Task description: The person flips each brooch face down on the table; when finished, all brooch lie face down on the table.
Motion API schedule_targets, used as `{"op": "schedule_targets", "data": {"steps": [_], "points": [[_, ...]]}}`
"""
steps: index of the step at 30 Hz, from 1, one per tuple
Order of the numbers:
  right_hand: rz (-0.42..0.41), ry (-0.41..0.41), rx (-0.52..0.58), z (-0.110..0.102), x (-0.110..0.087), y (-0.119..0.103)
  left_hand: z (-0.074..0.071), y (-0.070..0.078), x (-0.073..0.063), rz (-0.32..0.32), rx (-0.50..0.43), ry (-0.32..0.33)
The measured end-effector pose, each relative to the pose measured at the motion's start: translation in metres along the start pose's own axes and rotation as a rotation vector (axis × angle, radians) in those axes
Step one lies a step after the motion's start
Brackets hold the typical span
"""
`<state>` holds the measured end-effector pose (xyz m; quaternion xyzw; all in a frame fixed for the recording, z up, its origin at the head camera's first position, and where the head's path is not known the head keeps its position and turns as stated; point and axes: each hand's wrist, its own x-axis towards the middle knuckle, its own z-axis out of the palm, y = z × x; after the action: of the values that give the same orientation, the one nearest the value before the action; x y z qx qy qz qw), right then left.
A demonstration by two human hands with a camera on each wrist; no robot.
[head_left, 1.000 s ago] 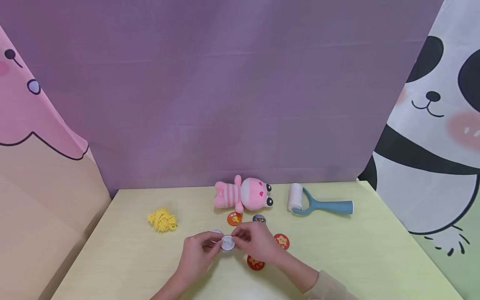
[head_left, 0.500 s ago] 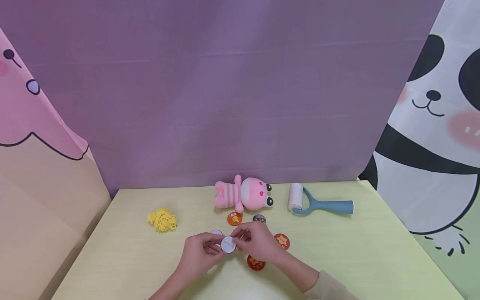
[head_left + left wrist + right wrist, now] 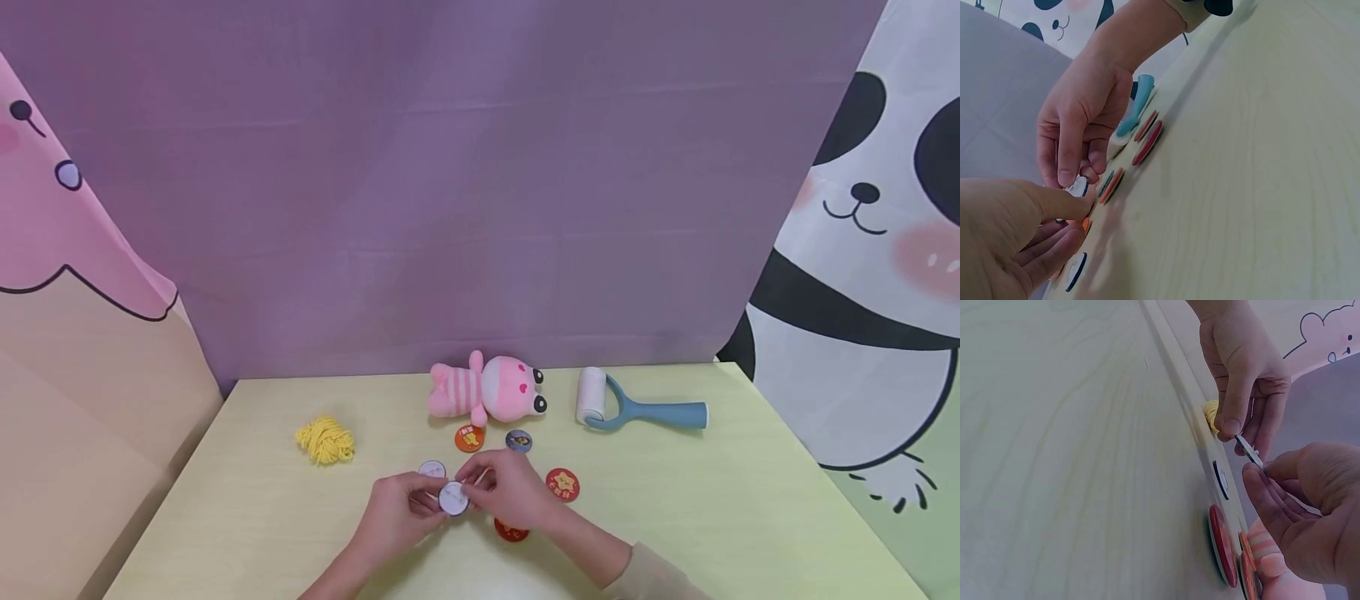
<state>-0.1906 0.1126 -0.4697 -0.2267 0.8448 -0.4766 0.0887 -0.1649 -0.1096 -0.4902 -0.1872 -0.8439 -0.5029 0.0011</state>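
Note:
A round button badge (image 3: 453,499) is held up over the table with its white back and dark rim toward the head camera. My left hand (image 3: 397,512) pinches its left edge between thumb and fingers. From the other side my right hand (image 3: 513,492) pinches the right edge at the pin. In the right wrist view the badge (image 3: 1249,450) appears edge-on between both sets of fingertips. Just behind lies another badge (image 3: 432,469), white side up. Around the right hand are an orange badge (image 3: 469,437), a blue badge (image 3: 518,440) and two red badges (image 3: 562,484), one partly hidden by the wrist.
A pink striped plush toy (image 3: 487,390) lies at the back middle of the table (image 3: 750,517). To its right is a lint roller (image 3: 645,412) with a blue handle. A bundle of yellow yarn (image 3: 326,440) sits at left. A purple cloth (image 3: 480,183) hangs behind.
Both hands have shifted slightly toward me with the badge, whose back has tilted to face the head camera more fully. More of the white badge behind shows.

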Motion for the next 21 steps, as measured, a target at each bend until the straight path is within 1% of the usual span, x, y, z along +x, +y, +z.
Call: {"op": "schedule_targets", "data": {"steps": [3,6,10,17,21], "points": [[0.009,-0.014,-0.016,0.002,0.000,0.001,0.001,-0.005,0.000,0.016,0.025,-0.008],[0.007,-0.026,-0.054,0.003,0.001,0.002,0.001,-0.009,0.000,0.029,0.036,-0.011],[-0.009,-0.049,-0.088,0.005,0.002,0.006,0.001,-0.011,-0.001,0.027,0.052,-0.022],[-0.018,-0.097,-0.057,0.009,0.001,0.010,0.002,-0.013,-0.002,0.021,0.079,-0.042],[-0.022,-0.101,-0.080,0.012,0.000,0.011,0.002,-0.014,-0.002,0.021,0.111,-0.046]]}}
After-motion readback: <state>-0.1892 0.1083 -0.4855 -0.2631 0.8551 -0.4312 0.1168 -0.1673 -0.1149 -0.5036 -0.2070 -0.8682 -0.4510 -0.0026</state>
